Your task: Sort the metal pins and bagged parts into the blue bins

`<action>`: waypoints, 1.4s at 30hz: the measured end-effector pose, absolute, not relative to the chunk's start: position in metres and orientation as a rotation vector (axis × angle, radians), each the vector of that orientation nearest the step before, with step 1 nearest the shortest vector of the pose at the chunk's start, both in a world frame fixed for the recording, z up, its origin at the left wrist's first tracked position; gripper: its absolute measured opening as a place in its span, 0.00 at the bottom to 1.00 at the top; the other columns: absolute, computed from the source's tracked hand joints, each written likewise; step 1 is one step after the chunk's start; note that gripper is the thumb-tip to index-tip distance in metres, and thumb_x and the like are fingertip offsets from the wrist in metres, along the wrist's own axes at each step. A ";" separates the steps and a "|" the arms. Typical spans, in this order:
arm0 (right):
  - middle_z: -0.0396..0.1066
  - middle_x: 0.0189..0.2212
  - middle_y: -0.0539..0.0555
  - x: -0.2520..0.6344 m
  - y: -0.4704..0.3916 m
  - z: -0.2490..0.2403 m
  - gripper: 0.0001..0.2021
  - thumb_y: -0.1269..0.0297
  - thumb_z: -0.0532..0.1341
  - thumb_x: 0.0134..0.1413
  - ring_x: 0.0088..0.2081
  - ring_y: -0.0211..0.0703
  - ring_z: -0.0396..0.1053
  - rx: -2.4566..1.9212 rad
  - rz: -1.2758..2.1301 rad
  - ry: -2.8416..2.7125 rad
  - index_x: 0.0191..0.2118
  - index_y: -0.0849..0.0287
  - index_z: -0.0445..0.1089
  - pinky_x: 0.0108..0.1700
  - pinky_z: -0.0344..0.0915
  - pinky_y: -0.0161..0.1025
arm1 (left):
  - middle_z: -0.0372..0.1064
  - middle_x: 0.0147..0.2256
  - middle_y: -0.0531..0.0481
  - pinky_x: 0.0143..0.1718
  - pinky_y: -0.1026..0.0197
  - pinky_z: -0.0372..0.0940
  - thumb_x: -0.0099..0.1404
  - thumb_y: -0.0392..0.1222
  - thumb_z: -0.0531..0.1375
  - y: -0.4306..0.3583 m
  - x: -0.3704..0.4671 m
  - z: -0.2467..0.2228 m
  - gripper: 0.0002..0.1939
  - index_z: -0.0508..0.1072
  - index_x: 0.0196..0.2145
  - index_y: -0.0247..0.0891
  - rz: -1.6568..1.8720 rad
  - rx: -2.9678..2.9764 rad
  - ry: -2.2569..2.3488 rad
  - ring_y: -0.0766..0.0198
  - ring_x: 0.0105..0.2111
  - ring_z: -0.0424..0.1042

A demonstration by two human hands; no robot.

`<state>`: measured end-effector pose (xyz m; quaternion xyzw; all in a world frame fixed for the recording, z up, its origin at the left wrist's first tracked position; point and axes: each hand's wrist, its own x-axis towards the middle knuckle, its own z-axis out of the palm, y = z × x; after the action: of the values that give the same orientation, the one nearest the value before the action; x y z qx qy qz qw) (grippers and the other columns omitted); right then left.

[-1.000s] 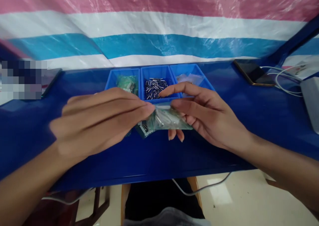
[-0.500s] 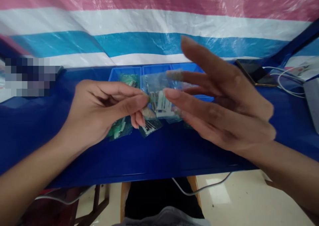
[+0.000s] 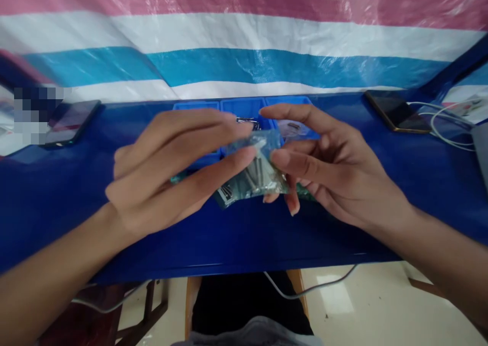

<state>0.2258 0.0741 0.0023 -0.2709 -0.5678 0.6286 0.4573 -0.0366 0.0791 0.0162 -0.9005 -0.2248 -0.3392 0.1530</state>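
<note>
A small clear plastic bag (image 3: pixel 263 175) with metal pins or screws and something pale inside is held up over the blue table. My right hand (image 3: pixel 335 168) pinches its right edge between thumb and fingers. At the bag's upper left, my left hand (image 3: pixel 171 168) has its fingers stretched out, the thumb and index tips apart and close to the plastic; slight blur hides whether they touch it. Beneath lies another small bag (image 3: pixel 225 193) with dark strips on a white patch. Green plastic bags (image 3: pixel 307 191) show partly behind my hands.
Three blue bins (image 3: pixel 198 105) stand side by side at the back; the middle one holds metal pieces (image 3: pixel 247 123), the right one a clear bag (image 3: pixel 293 128). A phone (image 3: pixel 72 122) lies left, another phone (image 3: pixel 394 112) right beside white cables (image 3: pixel 438 127). A striped sheet (image 3: pixel 244 66) hangs behind.
The bag has passed from my left hand's pinch to my right hand's and has turned. My left fingers have spread out, while my right fingers have closed on the bag's right edge.
</note>
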 end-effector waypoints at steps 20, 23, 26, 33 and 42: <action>0.83 0.32 0.50 0.223 0.070 -0.004 0.06 0.70 0.70 0.66 0.30 0.44 0.82 -0.792 0.476 -1.808 0.38 0.50 0.82 0.30 0.80 0.39 | 0.83 0.36 0.54 0.33 0.64 0.76 0.75 0.37 0.65 0.090 -0.019 0.008 0.17 0.76 0.59 0.48 -1.856 -3.015 -1.024 0.64 0.32 0.82; 0.80 0.24 0.47 0.221 0.070 0.000 0.08 0.69 0.69 0.66 0.21 0.36 0.76 -0.809 0.852 -1.716 0.33 0.55 0.79 0.22 0.73 0.30 | 0.79 0.41 0.53 0.35 0.66 0.75 0.70 0.36 0.70 0.091 -0.018 0.008 0.20 0.79 0.57 0.48 -1.809 -2.867 -1.021 0.65 0.39 0.79; 0.81 0.25 0.47 0.218 0.072 -0.001 0.08 0.66 0.67 0.69 0.22 0.35 0.77 -0.730 1.120 -1.703 0.35 0.57 0.79 0.23 0.74 0.29 | 0.80 0.38 0.54 0.33 0.67 0.73 0.71 0.37 0.68 0.092 -0.021 0.012 0.09 0.83 0.48 0.46 -1.671 -3.022 -1.123 0.67 0.35 0.78; 0.83 0.53 0.63 0.215 0.073 -0.018 0.13 0.68 0.62 0.74 0.53 0.51 0.83 -0.587 0.520 -2.282 0.56 0.67 0.79 0.56 0.81 0.47 | 0.82 0.33 0.51 0.33 0.60 0.73 0.73 0.53 0.65 0.132 -0.055 0.015 0.13 0.84 0.39 0.42 -1.542 -2.647 -1.482 0.62 0.30 0.77; 0.77 0.62 0.63 0.218 0.076 -0.030 0.19 0.77 0.57 0.74 0.64 0.54 0.76 -0.443 0.012 -2.713 0.64 0.64 0.75 0.64 0.76 0.50 | 0.81 0.48 0.42 0.58 0.39 0.71 0.78 0.50 0.59 0.132 -0.062 0.014 0.15 0.82 0.51 0.43 -1.017 -2.534 -1.196 0.47 0.51 0.76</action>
<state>0.2175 0.0757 -0.0298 -0.1579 -0.9680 0.0044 0.1950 -0.0620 0.1324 0.0144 -0.8474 -0.3998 -0.3400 0.0805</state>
